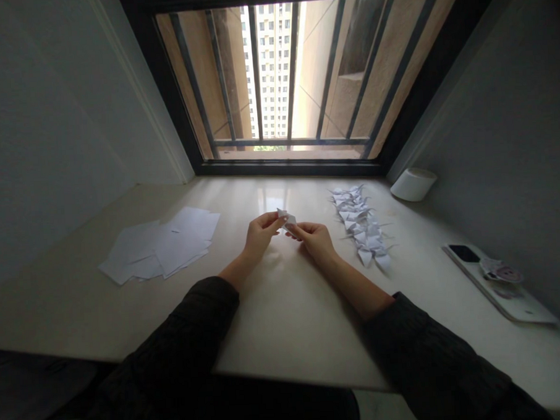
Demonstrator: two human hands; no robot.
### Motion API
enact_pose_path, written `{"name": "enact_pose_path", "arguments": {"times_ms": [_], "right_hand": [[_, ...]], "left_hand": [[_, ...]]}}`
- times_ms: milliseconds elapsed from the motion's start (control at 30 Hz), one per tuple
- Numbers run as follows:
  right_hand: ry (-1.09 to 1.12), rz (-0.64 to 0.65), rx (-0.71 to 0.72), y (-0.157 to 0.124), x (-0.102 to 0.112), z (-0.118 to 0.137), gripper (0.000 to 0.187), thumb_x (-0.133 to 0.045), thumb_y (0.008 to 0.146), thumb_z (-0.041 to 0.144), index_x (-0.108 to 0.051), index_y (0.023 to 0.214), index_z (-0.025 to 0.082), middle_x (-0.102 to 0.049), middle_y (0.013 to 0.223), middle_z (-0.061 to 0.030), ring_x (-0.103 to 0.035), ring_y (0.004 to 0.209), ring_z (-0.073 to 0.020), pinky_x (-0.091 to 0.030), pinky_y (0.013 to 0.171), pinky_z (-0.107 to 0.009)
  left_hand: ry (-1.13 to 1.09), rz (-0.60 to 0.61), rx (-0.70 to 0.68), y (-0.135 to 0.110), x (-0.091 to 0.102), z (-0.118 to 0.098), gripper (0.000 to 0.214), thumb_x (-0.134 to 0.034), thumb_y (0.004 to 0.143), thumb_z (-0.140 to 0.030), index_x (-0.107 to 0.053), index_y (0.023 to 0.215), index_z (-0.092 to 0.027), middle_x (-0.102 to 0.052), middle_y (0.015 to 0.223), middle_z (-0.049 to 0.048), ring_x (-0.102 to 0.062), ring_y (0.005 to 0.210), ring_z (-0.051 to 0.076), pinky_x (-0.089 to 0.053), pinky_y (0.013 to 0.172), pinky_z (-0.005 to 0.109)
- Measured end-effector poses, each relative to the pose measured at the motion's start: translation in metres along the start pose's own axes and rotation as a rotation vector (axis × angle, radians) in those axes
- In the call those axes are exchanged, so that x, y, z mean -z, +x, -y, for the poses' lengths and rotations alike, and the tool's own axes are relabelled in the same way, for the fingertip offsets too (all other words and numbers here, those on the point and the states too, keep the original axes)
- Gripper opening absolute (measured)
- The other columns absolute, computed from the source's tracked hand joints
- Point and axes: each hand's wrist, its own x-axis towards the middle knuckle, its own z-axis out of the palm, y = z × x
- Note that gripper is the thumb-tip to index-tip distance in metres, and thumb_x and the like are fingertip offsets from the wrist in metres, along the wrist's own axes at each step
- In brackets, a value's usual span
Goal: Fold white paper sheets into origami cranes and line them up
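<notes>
Between my two hands is a small piece of folded white paper, held just above the white sill. My left hand pinches its left side with thumb and fingers. On the other side, my right hand grips the lower right edge, its fingers curled under. The exact folds are too small to make out. To the right of my right hand lie several folded paper cranes, set close together in rows. Off to the left of my left hand is a loose spread of white paper sheets.
A white phone with a round grip on its back lies at the right by the wall. Behind it, a white rounded object rests against the wall. A dark-framed window with bars closes off the far side.
</notes>
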Motion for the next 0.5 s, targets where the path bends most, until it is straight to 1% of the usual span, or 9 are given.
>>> {"name": "enact_pose_path", "arguments": {"times_ms": [100, 233, 400, 500], "right_hand": [[-0.001, -0.003, 0.004, -0.0008, -0.0007, 0.0008, 0.04, -0.067, 0.064, 0.056, -0.073, 0.07, 0.017, -0.071, 0.067, -0.0074, -0.058, 0.059, -0.0159, -0.045, 0.058, -0.028], [0.013, 0.021, 0.031, -0.0009, -0.0035, -0.0016, 0.039, -0.066, 0.065, 0.056, -0.073, 0.068, 0.017, -0.07, 0.066, -0.0073, -0.062, 0.063, -0.0181, -0.047, 0.062, -0.03], [-0.04, 0.041, 0.09, -0.0012, -0.0057, -0.0043, 0.038, -0.065, 0.067, 0.055, -0.073, 0.072, 0.018, -0.071, 0.07, -0.0067, -0.065, 0.068, -0.0203, -0.048, 0.065, -0.031], [-0.07, 0.049, 0.123, -0.0009, -0.0047, -0.0034, 0.036, -0.065, 0.068, 0.054, -0.073, 0.074, 0.02, -0.072, 0.07, -0.0059, -0.066, 0.07, -0.021, -0.048, 0.067, -0.032]], "left_hand": [[0.019, 0.003, -0.048, -0.0015, -0.0013, 0.0003, 0.039, -0.067, 0.068, -0.043, -0.069, 0.098, -0.018, -0.069, 0.092, 0.0064, -0.061, 0.08, 0.017, -0.045, 0.065, 0.026], [0.024, -0.012, -0.067, -0.0028, -0.0044, 0.0033, 0.039, -0.071, 0.064, -0.041, -0.07, 0.095, -0.017, -0.07, 0.085, 0.0065, -0.061, 0.074, 0.016, -0.045, 0.066, 0.027], [-0.014, -0.05, 0.013, -0.0016, -0.0057, 0.0038, 0.032, -0.072, 0.061, -0.043, -0.072, 0.076, -0.015, -0.069, 0.072, 0.0048, -0.058, 0.064, 0.014, -0.044, 0.063, 0.027], [-0.062, -0.038, 0.069, 0.0001, -0.004, 0.0036, 0.032, -0.074, 0.06, -0.043, -0.073, 0.077, -0.016, -0.069, 0.074, 0.005, -0.058, 0.067, 0.014, -0.043, 0.063, 0.026]]}}
